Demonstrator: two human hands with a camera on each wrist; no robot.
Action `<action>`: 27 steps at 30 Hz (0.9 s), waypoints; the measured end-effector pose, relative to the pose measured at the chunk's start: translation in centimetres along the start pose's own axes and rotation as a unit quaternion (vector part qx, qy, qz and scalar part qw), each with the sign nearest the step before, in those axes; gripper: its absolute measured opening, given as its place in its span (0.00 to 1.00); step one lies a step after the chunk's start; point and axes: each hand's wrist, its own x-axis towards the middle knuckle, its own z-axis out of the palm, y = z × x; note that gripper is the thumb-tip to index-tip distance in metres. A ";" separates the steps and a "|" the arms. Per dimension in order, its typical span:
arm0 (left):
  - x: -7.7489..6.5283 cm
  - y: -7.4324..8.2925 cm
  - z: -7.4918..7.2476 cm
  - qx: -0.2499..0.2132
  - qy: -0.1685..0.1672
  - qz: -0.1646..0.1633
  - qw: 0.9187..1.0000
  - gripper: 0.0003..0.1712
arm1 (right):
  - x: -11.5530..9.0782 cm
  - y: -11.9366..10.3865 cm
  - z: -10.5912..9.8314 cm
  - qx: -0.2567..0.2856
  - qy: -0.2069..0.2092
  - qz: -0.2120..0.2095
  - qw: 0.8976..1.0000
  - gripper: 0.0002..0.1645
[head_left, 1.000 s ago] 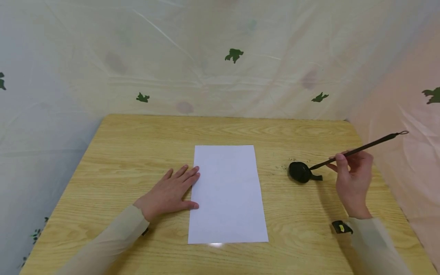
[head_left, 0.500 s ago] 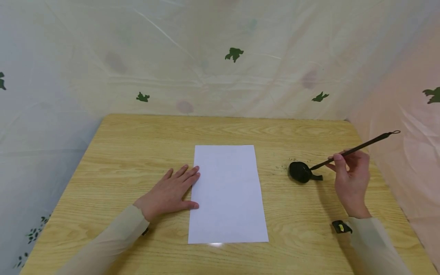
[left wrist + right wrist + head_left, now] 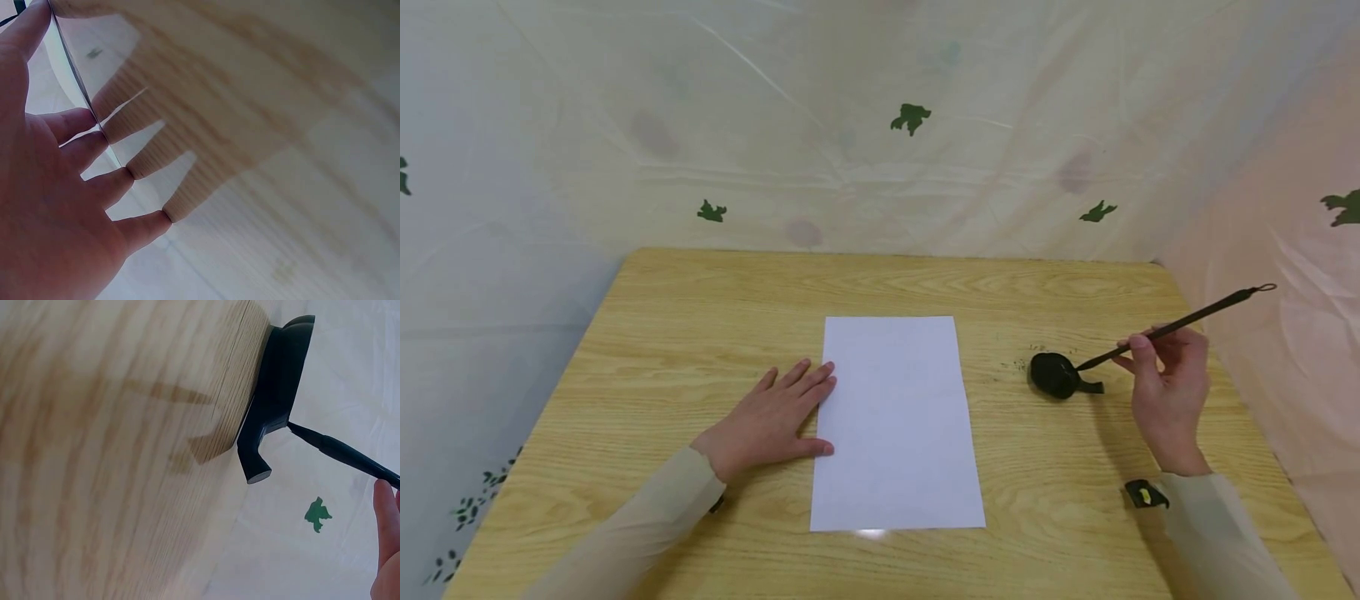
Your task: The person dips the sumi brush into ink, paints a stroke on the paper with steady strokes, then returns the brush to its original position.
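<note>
Pinching calligraphy brush [image 3: 1206, 314] in right hand [image 3: 1171, 400] at black dish [image 3: 281, 372], loop [image 3: 1267, 287] only in head view, spreading left hand [image 3: 771, 423] partly over paper [image 3: 898, 433], loop further left than a second ago.

Wood-grain table [image 3: 760, 287], white paper [image 3: 897, 425], black dish [image 3: 1054, 376]

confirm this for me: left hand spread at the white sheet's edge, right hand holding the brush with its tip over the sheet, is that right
Not quite: the tip of the brush is at the edge of the black dish, not over the white sheet, as the head view shows. The rest stands.
</note>
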 end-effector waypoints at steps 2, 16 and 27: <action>0.0 0.0 0.0 0.001 0.000 0.000 1.000 0.56 | 0.0 0.0 0.0 0.002 0.001 0.001 1.000 0.19; 0.0 -0.1 0.1 0.003 -0.002 0.001 1.000 0.56 | 0.4 -0.6 -0.7 0.128 0.045 0.027 0.990 0.16; 0.0 -0.1 0.1 0.005 -0.001 0.001 1.000 0.56 | -0.2 -0.4 -0.3 0.156 0.024 0.031 0.987 0.17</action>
